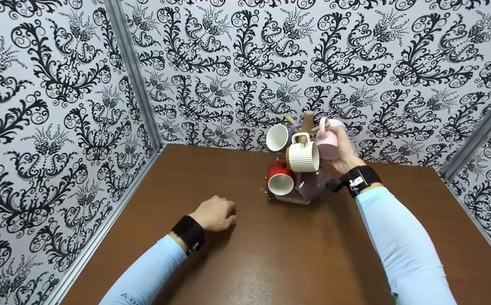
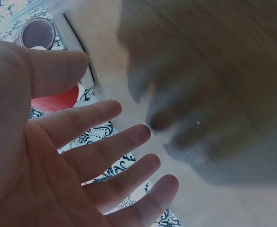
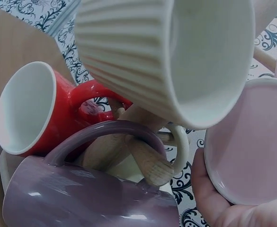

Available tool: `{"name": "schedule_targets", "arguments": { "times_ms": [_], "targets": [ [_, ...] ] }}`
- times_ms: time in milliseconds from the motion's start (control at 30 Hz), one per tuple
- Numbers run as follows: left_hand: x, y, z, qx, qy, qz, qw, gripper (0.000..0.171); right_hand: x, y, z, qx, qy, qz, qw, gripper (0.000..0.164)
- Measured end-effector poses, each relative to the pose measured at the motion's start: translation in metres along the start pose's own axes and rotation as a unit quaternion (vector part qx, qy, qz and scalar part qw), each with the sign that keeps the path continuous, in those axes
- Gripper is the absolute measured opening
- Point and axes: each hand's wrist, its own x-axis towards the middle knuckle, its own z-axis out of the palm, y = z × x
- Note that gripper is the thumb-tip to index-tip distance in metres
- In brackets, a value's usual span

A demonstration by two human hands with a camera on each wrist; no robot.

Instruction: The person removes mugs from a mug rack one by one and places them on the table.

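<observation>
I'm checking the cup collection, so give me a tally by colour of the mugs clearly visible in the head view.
Red mug: 1
White ribbed mug: 1
Pink mug, held by the right hand: 1
Mauve mug: 1
Purple-handled mug, white inside: 1
Total: 5

The brown wooden bench offers passage in front; a ribbed cream ceramic mug stands before the tan wooden post.
</observation>
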Motion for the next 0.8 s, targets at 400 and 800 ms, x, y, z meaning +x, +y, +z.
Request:
{"name": "schedule_targets", "arguments": {
  "times_ms": [400, 800],
  "targets": [
    [0.003, 0.002, -0.003, 0.008, 0.013, 0.019, 0.9997, 0.012, -0.003, -0.007, -0.005, 0.053, 0.031, 0.016, 0.998, 0.052],
    [0.004, 0.005, -0.004, -0.005, 0.037, 0.046, 0.9982, 0.01, -0.017, -0.013, -0.004, 0.033, 0.048, -0.013, 0.998, 0.067]
  ]
}}
